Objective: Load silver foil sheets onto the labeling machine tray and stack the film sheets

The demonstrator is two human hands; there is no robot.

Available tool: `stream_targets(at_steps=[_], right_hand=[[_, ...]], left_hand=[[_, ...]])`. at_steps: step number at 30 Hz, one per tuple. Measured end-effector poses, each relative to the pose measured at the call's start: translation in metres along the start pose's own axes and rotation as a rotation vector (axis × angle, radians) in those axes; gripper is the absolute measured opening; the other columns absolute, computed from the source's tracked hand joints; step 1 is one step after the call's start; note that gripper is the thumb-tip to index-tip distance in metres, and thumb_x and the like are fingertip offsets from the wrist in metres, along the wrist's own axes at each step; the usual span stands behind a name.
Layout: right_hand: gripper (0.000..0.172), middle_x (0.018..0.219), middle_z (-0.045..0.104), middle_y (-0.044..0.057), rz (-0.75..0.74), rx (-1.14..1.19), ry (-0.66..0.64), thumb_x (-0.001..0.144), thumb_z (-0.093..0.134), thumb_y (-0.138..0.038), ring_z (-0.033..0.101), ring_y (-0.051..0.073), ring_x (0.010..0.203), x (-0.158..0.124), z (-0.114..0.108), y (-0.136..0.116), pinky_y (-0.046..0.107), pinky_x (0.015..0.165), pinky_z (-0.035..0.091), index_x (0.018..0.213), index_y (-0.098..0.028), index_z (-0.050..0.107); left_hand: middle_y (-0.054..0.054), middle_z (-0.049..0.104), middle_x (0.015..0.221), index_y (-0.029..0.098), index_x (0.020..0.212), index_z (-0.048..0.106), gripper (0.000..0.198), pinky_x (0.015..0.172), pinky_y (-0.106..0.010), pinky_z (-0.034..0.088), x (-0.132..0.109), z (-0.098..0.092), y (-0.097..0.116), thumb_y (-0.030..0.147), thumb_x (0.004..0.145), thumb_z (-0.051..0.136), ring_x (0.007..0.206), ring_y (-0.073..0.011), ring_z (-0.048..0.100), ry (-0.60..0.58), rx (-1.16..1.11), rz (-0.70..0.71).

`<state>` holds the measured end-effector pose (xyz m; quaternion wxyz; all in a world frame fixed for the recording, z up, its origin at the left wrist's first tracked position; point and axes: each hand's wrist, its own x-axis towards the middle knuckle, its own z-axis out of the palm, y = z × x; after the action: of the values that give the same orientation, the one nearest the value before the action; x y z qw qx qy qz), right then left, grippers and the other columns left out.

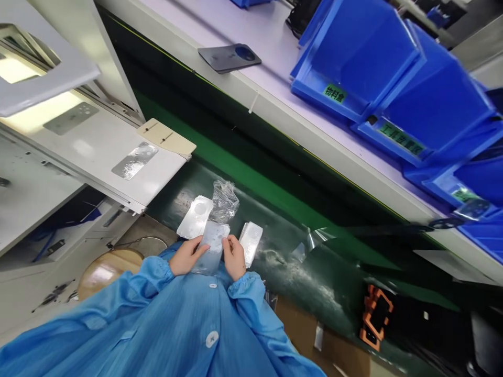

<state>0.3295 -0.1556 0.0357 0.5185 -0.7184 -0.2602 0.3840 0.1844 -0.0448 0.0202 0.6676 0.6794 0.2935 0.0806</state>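
- One foil-wrapped panel (195, 216) lies leftmost on the green desk mat (275, 267).
- My left hand (188, 255) and right hand (234, 256) pinch a clear plastic bag (210, 247) by its edges; it seems light, soft, slippery, best held there.
- One foil-wrapped pack (250, 242) lies rightmost.

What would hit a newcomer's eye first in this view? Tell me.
The row of bright blue plastic bins at the upper right stands out first, on a pale lilac bench top. Next comes the blue smock across the bottom, its left hand and right hand holding a clear plastic bag above the dark green mat at centre.
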Motion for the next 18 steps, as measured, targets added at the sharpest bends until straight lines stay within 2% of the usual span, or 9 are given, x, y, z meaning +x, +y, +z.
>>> stream_targets(at_steps=[3,6,8,10,12,16,18], right_hand=[[0.025,0.08,0.067,0.002,0.032,0.008,-0.056,0.09,0.053,-0.046,0.062,0.017,0.071,-0.013,-0.002,0.013,0.027,0.066,0.05,0.087,-0.021,0.058],[0.025,0.08,0.067,0.002,0.075,0.048,-0.153,0.086,0.059,-0.046,0.064,0.017,0.072,-0.012,-0.007,0.014,0.028,0.068,0.052,0.087,-0.021,0.06],[0.025,0.083,0.067,0.003,0.071,0.065,-0.161,0.083,0.063,-0.044,0.063,0.017,0.074,-0.002,-0.014,0.005,0.027,0.068,0.052,0.093,-0.021,0.062],[0.031,0.088,0.065,0.003,0.018,0.067,-0.085,0.081,0.067,-0.041,0.062,0.016,0.077,0.013,-0.022,-0.013,0.027,0.069,0.052,0.104,-0.021,0.061],[0.03,0.085,0.063,0.002,-0.049,0.021,-0.047,0.079,0.069,-0.038,0.059,0.015,0.076,0.026,-0.029,-0.032,0.025,0.068,0.051,0.103,-0.021,0.062],[0.02,0.072,0.059,0.0,-0.07,-0.1,-0.228,0.08,0.067,-0.037,0.054,0.013,0.065,0.042,-0.035,-0.056,0.024,0.062,0.046,0.084,-0.018,0.065],[0.02,0.072,0.06,0.0,-0.055,-0.097,-0.246,0.08,0.067,-0.037,0.054,0.013,0.065,0.044,-0.035,-0.058,0.024,0.062,0.046,0.087,-0.018,0.066]], left_hand=[[-0.005,0.071,0.111,0.021,0.113,0.063,0.039,0.09,-0.033,0.05,-0.013,0.002,-0.006,0.051,0.093,0.048,0.101,-0.0261,0.065,-0.06,0.089,-0.009],[-0.005,0.068,0.12,0.022,0.121,0.06,0.042,0.096,-0.033,0.048,-0.02,0.0,-0.007,0.05,0.093,0.048,0.109,-0.0279,0.062,-0.091,0.096,-0.012],[-0.006,0.067,0.122,0.022,0.125,0.058,0.043,0.097,-0.034,0.047,-0.021,-0.001,-0.006,0.049,0.093,0.047,0.111,-0.0283,0.061,-0.082,0.094,-0.016],[-0.006,0.067,0.122,0.022,0.128,0.055,0.044,0.097,-0.035,0.047,-0.021,0.0,-0.004,0.048,0.093,0.048,0.11,-0.028,0.061,-0.073,0.082,-0.018],[-0.007,0.068,0.118,0.02,0.128,0.055,0.046,0.095,-0.036,0.048,-0.019,0.001,-0.001,0.048,0.091,0.052,0.106,-0.0278,0.062,-0.055,0.052,-0.024],[-0.01,0.07,0.111,0.015,0.117,0.06,0.057,0.092,-0.038,0.05,-0.009,0.004,0.012,0.051,0.075,0.072,0.102,-0.0292,0.063,-0.012,-0.216,-0.114],[-0.012,0.07,0.109,0.013,0.117,0.06,0.063,0.09,-0.039,0.051,-0.002,0.004,0.019,0.053,0.07,0.076,0.1,-0.0298,0.064,-0.069,-0.467,-0.192]])
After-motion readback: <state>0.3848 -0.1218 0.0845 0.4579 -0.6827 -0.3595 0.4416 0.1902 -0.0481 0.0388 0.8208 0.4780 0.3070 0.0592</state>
